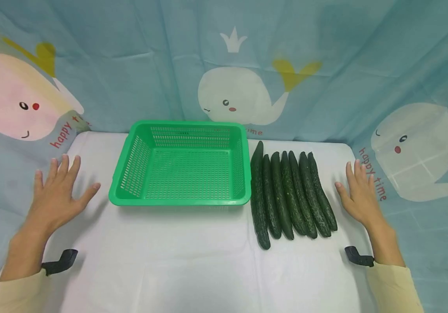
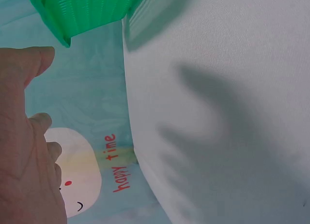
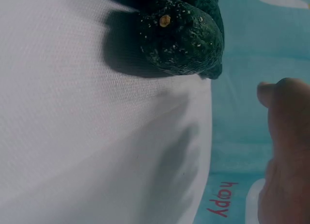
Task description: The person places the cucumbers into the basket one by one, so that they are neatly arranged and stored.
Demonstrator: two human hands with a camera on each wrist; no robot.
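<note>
At nine o'clock from the green basket [image 1: 181, 202] hovers the left hand [image 1: 57, 195]; at three, seven cucumbers [image 1: 291, 195], then the right hand [image 1: 360, 198]; both grips spread apart.

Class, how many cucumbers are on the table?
7 cucumbers: all side by side in one row, right of the basket, the leftmost next to it. None seems hidden.

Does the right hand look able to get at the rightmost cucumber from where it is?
Probably yes: the right hand holds nothing, its fingers are extended, and it is just to the right of the rightmost cucumber, with nothing seen between them in the head view.
</note>
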